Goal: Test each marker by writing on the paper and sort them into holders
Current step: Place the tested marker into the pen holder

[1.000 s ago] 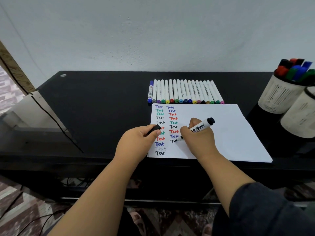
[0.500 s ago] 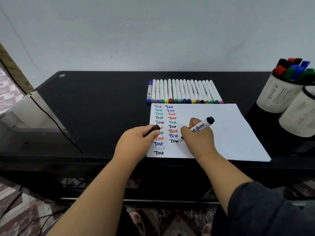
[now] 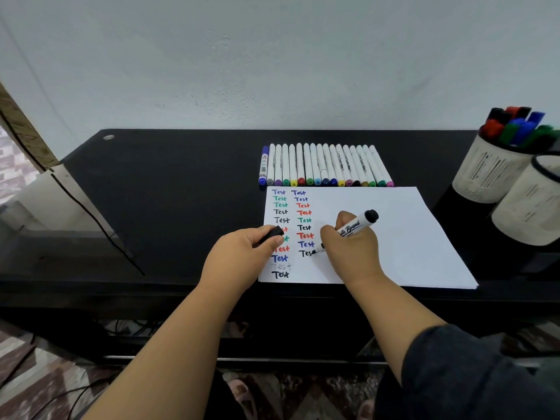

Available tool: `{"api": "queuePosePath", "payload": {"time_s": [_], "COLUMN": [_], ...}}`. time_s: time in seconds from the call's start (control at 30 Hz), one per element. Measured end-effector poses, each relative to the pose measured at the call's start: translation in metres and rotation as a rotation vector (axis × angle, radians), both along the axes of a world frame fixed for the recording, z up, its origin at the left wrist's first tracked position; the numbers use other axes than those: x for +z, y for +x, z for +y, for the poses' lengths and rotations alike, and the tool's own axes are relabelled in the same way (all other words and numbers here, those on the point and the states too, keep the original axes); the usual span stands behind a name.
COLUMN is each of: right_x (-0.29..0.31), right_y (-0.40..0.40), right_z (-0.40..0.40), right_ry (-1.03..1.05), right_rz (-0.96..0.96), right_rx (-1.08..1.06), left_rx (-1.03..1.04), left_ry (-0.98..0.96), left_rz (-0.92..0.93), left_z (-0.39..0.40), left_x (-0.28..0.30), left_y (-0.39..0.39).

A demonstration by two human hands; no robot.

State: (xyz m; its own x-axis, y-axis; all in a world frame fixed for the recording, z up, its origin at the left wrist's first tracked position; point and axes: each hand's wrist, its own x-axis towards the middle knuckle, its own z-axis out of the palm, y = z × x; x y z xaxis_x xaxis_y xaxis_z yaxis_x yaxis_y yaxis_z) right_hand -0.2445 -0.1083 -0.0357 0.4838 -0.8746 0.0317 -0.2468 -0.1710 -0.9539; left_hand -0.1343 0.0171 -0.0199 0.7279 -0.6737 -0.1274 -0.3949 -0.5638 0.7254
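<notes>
One more letter on paper (image 3: 409, 237)

Right hand (image 3: 351, 247) writing with black marker (image 3: 353, 228) on paper (image 3: 394, 237), left hand (image 3: 239, 256) holding cap (image 3: 272, 232)

Both forearms reach forward and slightly inward. The left hand (image 3: 242, 256) is curled knuckles-up, thumb and forefinger pinching a black marker cap (image 3: 272, 233). The right hand (image 3: 351, 250), sleeved at the upper forearm, grips a black whiteboard marker (image 3: 354, 227) in a writing hold, its tip pointing down-left.
</notes>
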Motion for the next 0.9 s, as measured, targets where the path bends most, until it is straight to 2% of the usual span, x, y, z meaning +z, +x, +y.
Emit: {"api": "queuePosePath", "payload": {"time_s": [0.13, 0.33, 0.43, 0.77, 0.9], "right_x": [0.004, 0.018, 0.022, 0.031, 0.037], "right_y": [-0.001, 0.001, 0.0, -0.003, -0.004], "right_z": [0.0, -0.005, -0.005, 0.009, 0.014], "right_ry": [0.048, 0.29, 0.342, 0.238, 0.261], "right_rz": [-0.041, -0.309, -0.413, -0.254, -0.289], "right_rx": [-0.025, -0.049, -0.02, 0.108, 0.171], "left_rx": [-0.026, -0.05, -0.082, -0.178, -0.151], "left_ry": [-0.007, -0.122, -0.175, -0.304, -0.353], "left_rz": [0.021, 0.158, 0.207, 0.22, 0.225], "left_z": [0.002, 0.003, 0.004, 0.003, 0.003], "left_x": [0.0, -0.001, 0.002, 0.01, 0.014], "left_y": [-0.001, -0.003, -0.008, -0.022, -0.023]}}
